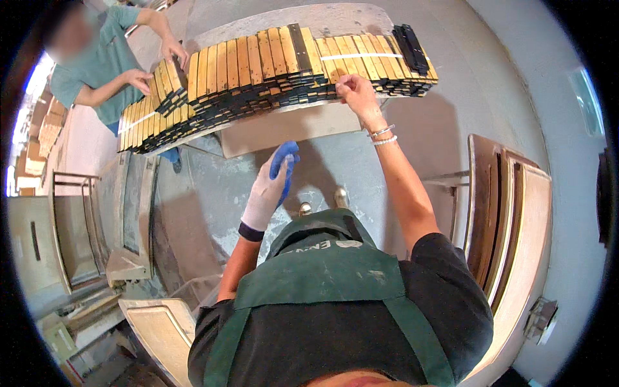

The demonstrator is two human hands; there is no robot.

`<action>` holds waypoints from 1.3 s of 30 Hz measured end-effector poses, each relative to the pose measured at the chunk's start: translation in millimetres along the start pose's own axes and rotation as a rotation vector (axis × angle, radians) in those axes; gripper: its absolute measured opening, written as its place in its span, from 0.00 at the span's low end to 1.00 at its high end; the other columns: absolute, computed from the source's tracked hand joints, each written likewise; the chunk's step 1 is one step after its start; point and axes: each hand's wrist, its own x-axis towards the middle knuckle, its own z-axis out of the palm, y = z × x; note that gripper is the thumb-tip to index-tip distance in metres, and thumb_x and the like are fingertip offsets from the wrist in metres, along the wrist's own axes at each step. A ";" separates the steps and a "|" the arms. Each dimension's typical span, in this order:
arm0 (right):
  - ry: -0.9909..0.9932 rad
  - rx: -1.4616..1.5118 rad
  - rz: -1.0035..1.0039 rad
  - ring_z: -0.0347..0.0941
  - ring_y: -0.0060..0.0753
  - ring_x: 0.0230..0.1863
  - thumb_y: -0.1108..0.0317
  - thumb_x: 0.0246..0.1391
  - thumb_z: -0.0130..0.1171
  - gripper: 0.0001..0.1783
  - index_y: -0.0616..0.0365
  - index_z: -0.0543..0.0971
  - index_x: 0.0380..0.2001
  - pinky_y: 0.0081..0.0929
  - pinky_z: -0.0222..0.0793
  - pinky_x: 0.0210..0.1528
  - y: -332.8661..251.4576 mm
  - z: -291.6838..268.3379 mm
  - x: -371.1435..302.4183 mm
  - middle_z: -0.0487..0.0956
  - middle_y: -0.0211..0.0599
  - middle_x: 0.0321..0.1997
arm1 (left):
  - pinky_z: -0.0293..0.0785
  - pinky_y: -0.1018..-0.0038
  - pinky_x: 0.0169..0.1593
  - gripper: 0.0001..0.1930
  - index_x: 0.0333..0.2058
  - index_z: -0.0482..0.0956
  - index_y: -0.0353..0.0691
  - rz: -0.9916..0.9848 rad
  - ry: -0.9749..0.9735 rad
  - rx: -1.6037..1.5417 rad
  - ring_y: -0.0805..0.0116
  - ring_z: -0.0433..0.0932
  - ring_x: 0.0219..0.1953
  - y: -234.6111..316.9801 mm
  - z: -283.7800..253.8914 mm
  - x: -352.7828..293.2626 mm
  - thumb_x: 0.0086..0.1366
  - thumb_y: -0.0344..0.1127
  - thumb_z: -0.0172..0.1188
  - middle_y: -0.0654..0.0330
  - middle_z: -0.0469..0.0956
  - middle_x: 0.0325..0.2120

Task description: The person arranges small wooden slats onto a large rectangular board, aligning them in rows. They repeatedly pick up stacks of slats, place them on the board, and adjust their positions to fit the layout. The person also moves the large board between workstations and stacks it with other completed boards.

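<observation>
Long rows of yellow-brown wooden slats (255, 61) with black edges lie stacked in layers on the table. My bare right hand (358, 97), with bracelets at the wrist, is at the front edge of the right-hand stack. Its fingers are curled in a pinch; whether a small thing is between them is hidden. My left hand (271, 180) wears a white glove with blue-coated fingers. It hangs in the air in front of the table, fingers stretched and holding nothing. A white strap (361, 57) crosses the right-hand slats, and several black slats (411, 50) lie on top at the right end.
At the far left a co-worker (106, 64) has both hands at the left-hand slats. Wooden panels (509, 219) lean at my right beside the wall. A metal frame (77, 226), a pale frame (135, 213) and a cabinet-door-like panel (161, 329) stand to my left.
</observation>
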 end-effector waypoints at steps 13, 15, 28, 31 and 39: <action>-0.282 -0.085 -0.238 0.82 0.40 0.50 0.71 0.57 0.56 0.22 0.69 0.75 0.54 0.34 0.75 0.52 16.7 16.1 66.8 0.85 0.51 0.46 | 0.67 0.68 0.64 0.27 0.67 0.68 0.38 0.044 0.247 -0.005 0.60 0.75 0.60 41.7 79.3 111.3 0.77 0.46 0.53 0.51 0.77 0.58; -0.474 -0.110 -0.217 0.82 0.38 0.50 0.72 0.56 0.58 0.28 0.67 0.72 0.61 0.34 0.77 0.53 0.1 -0.5 71.9 0.84 0.48 0.50 | 0.64 0.68 0.67 0.26 0.67 0.69 0.38 -0.013 0.260 -0.010 0.59 0.74 0.62 32.7 86.9 119.7 0.78 0.47 0.52 0.51 0.76 0.60; 0.439 -1.151 -0.037 0.75 0.54 0.52 0.45 0.52 0.70 0.27 0.60 0.81 0.40 0.51 0.72 0.54 22.9 -189.4 153.5 0.79 0.49 0.46 | 0.68 0.69 0.62 0.24 0.66 0.70 0.38 -0.166 0.174 0.067 0.62 0.76 0.58 28.6 91.8 133.2 0.79 0.46 0.49 0.51 0.77 0.58; 0.325 -1.202 0.005 0.78 0.52 0.51 0.50 0.51 0.71 0.24 0.59 0.82 0.41 0.49 0.75 0.51 30.7 -195.0 161.3 0.80 0.47 0.45 | 0.72 0.69 0.58 0.23 0.64 0.72 0.41 0.014 0.218 0.377 0.62 0.78 0.56 14.5 82.3 125.3 0.79 0.46 0.50 0.49 0.79 0.54; 0.402 -0.984 -0.043 0.81 0.56 0.44 0.58 0.51 0.67 0.19 0.65 0.83 0.37 0.48 0.77 0.47 22.0 -193.0 168.2 0.84 0.53 0.39 | 0.72 0.67 0.59 0.23 0.61 0.75 0.36 -0.122 0.161 0.066 0.54 0.79 0.53 18.7 71.2 135.7 0.77 0.46 0.52 0.47 0.81 0.50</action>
